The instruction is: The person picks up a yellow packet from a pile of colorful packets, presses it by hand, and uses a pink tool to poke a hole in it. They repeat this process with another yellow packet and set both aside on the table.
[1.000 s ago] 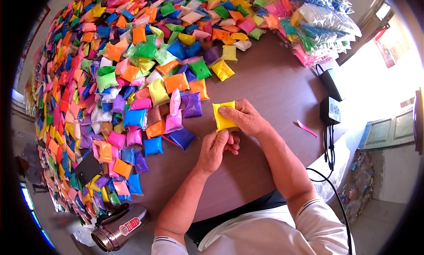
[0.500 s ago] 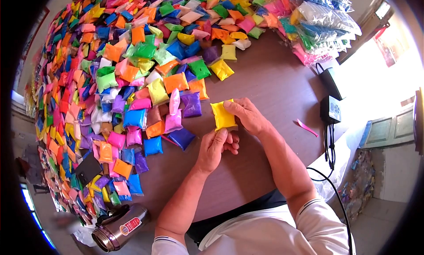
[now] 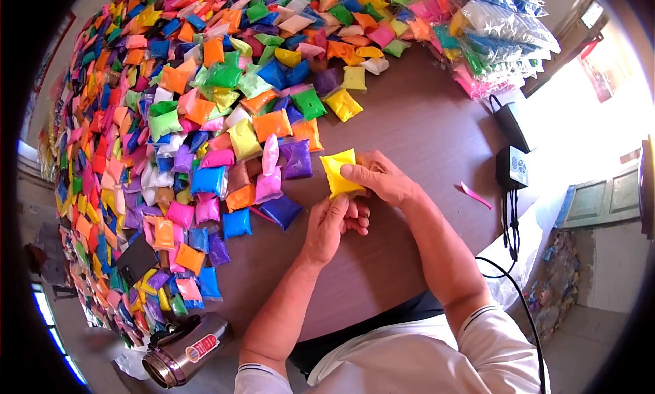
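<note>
A small, plump yellow packet (image 3: 340,172) is held above the brown table (image 3: 402,121). My left hand (image 3: 332,225) grips its lower edge between thumb and fingers. On the packet's right side, my right hand (image 3: 382,178) pinches it with the thumb across its front; the fingers behind are partly hidden. A purple packet (image 3: 296,159) and a dark blue packet (image 3: 281,212) lie nearest, to the left of the hands. Past them spreads a large heap of coloured packets (image 3: 205,114).
Clear bags of packets (image 3: 505,39) are stacked at the back right. A pink plastic tool (image 3: 475,196) lies on the table's right side, near a black box with cables (image 3: 512,167). A steel flask (image 3: 187,349) is at the lower left, and a dark flat object (image 3: 137,261) rests on the heap.
The yellow packet has tilted and shifted slightly left. My right thumb has slid lower and further across its front. My left hand stays nearly in place.
</note>
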Demonstrator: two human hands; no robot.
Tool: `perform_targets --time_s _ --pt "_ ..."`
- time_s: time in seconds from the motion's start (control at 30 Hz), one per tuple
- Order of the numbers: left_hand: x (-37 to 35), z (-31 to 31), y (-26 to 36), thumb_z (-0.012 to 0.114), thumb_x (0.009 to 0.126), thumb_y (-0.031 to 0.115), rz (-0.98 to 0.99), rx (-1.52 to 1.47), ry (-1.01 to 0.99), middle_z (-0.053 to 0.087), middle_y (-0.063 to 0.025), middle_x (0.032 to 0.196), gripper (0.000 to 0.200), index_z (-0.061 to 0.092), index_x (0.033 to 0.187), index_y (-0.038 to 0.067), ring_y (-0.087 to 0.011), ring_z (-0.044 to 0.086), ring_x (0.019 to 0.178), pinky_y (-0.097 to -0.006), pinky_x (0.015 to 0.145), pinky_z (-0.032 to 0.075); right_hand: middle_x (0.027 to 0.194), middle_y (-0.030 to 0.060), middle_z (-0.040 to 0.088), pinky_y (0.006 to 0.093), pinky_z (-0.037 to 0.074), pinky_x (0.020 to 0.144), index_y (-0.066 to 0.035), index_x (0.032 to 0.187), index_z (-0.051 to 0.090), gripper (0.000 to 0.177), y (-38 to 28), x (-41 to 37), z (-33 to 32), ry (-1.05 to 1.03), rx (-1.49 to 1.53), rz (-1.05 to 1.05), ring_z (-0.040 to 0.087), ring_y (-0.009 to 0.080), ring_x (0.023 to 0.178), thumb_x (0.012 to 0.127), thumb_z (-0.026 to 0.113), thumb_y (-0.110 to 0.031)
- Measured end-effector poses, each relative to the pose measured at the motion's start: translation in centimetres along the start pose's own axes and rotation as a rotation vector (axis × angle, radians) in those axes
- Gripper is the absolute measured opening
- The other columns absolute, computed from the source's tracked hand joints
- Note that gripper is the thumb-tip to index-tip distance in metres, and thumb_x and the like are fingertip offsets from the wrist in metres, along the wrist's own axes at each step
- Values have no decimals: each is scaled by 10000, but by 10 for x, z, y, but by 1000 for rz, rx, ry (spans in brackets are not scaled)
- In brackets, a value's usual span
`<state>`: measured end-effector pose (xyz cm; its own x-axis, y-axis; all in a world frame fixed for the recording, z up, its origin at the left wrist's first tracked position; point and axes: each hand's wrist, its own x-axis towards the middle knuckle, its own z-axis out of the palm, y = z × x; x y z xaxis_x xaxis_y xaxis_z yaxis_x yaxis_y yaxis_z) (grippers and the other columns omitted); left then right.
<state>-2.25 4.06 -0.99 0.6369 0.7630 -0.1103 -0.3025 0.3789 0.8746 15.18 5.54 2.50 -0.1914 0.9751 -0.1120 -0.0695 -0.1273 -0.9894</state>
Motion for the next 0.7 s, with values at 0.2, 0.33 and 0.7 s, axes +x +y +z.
perform_targets --time_s 0.2,0.33,0.7 --pt "-1 1 1 399 1014 359 1 24 1 625 -137 874 375 521 874 32 -186 620 725 -318 648 550 740 -3 620 232 442 566 -13 859 637 310 -2 -3 5 -94 69 67 548 67 651 916 639 -318" --pt "0 1 1 427 1012 325 11 -52 16 619 -118 871 346 542 881 26 -154 621 729 -287 651 556 811 31 649 243 479 624 -3 914 636 295 0 -2 3 -120 123 41 594 92 715 926 615 -297" --pt "1 -1 3 388 1014 367 -31 -69 -17 624 -138 890 383 517 849 46 -199 618 763 -338 678 546 883 15 639 209 417 595 -6 1032 641 286 14 2 -8 -134 288 56 547 75 723 914 602 -264"
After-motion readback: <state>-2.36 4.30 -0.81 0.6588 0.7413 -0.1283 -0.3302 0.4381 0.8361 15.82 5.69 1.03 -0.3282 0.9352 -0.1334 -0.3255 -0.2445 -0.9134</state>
